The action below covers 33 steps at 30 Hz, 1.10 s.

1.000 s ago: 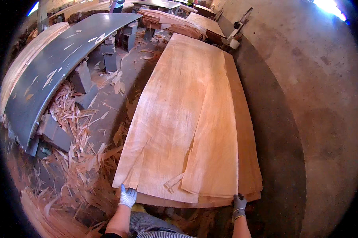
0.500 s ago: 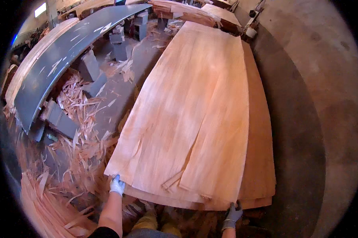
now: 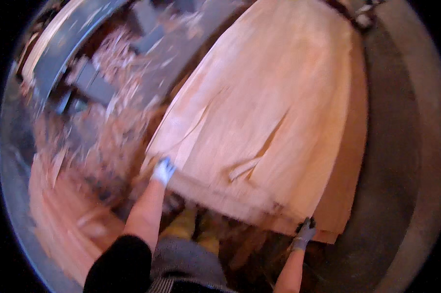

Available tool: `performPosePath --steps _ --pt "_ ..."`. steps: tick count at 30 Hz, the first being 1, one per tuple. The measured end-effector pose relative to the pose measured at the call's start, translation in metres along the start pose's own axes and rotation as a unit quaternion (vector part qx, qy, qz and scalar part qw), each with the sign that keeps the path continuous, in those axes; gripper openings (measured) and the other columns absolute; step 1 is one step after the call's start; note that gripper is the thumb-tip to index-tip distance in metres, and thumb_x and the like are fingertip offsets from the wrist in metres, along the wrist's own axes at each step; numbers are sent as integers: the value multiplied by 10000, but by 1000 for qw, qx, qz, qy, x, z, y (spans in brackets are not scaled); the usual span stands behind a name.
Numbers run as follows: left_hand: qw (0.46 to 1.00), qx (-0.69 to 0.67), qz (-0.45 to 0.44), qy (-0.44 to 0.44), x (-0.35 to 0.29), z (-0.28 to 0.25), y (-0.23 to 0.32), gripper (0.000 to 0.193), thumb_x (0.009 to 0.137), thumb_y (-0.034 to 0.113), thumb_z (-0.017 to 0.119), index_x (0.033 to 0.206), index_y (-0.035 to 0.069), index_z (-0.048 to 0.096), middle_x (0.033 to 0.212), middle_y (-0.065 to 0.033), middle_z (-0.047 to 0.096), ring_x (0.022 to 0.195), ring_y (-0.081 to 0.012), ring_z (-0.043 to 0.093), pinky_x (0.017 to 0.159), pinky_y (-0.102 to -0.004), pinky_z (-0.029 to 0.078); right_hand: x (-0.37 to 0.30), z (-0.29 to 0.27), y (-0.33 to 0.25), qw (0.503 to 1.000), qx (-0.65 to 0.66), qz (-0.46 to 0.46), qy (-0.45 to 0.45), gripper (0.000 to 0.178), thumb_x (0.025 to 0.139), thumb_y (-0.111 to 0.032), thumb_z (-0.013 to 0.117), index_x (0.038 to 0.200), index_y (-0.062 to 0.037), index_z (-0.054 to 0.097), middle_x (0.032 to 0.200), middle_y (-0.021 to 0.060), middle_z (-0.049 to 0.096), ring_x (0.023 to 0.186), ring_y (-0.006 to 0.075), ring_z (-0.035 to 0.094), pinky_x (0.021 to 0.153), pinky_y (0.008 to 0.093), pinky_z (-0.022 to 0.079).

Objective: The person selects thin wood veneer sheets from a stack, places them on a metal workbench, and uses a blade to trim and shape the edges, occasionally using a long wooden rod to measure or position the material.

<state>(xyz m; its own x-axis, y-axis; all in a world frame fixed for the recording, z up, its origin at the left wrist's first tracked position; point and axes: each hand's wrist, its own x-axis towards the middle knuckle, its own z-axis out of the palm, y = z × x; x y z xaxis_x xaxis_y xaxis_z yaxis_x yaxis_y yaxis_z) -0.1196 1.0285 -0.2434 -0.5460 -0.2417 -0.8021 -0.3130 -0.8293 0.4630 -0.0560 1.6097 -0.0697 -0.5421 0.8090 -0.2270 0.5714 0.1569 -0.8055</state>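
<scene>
A large, thin sheet of pale wood veneer lies in front of me on a stack of similar sheets, whose edges stick out at the right and along the front. Long splits run up from its near edge, and a loose strip curls beside one of them. My left hand, in a white glove, is closed on the near left corner. At the near right corner, my right hand in a grey glove grips the edge. Motion blurs the near edge.
Torn veneer scraps litter the floor at the left, with a heap of long strips near my left arm. Beyond them, a dark curved-looking panel rests by grey blocks. Concrete floor lies to the right.
My view has tilted down, so the stack and both hands appear higher and farther right. Both hands still hold the veneer sheet's near corners, and its near edge now looks blurred.
</scene>
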Motion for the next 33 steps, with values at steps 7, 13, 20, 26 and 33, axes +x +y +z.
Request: performPosePath --steps 7,13,20,26,33 --pt "993 7 -40 113 -40 35 12 433 824 198 581 1205 68 423 1197 -120 473 1087 -316 471 890 -437 424 28 -1 56 992 33 46 -116 330 822 -149 563 1131 -41 527 806 65 592 606 154 523 518 277 430" --pt "991 83 4 100 -9 32 6 401 820 178 578 1177 76 428 1100 -111 540 986 -293 542 857 -431 447 80 -19 133 996 -54 -37 -57 166 866 -117 499 993 -11 511 768 48 533 560 114 465 469 247 385" --pt "980 139 27 136 -8 16 5 256 813 191 572 1044 98 518 995 -66 567 902 -242 556 840 -406 433 56 3 100 985 -141 99 -33 266 859 -157 525 1105 -55 523 760 40 559 547 104 479 468 237 390" --pt "983 130 7 127 4 6 12 198 839 169 527 1026 105 535 987 -70 572 938 -233 542 837 -400 430 53 0 108 995 -58 57 -50 306 847 -70 524 1152 -79 508 765 33 555 541 89 473 449 213 363" --pt "992 38 -16 115 8 10 10 205 858 160 485 1034 63 523 998 -96 559 969 -263 535 871 -422 446 56 -3 116 996 -71 31 -39 311 843 -52 501 1153 -35 525 752 13 544 574 92 484 496 223 402"
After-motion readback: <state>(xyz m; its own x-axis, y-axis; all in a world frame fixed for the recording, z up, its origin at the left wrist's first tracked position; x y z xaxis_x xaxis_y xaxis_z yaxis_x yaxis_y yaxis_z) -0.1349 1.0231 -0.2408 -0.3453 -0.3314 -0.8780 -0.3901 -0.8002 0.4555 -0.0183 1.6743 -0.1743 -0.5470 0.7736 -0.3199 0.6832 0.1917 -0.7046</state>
